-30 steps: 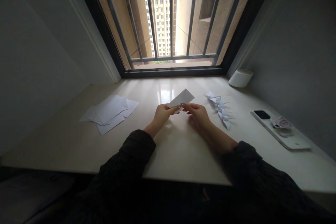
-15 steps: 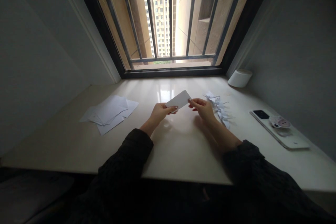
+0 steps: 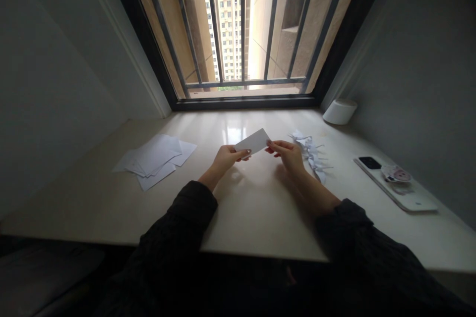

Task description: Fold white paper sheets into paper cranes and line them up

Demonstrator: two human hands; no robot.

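Observation:
A folded-looking white sheet of paper (image 3: 255,142) is held up above the sill, tilted with its right end higher. My left hand (image 3: 227,158) pinches its lower left part, thumb on top and fingers beneath. At the right end, my right hand (image 3: 286,152) grips the corner between thumb and fingertips. Several small folded paper figures (image 3: 311,152) with thin pointed ends lie in a row just beyond my right wrist. Off to the left rests a loose, fanned pile of white paper sheets (image 3: 158,156).
A phone (image 3: 394,183) with a round grip on its back lies at the right. In the back right corner stands a white cylindrical object (image 3: 339,111). The pale sill (image 3: 245,223) ends at a barred window (image 3: 241,34), with walls on both sides.
Almost nothing differs. Both hands keep their hold on the paper, which has shifted only very slightly.

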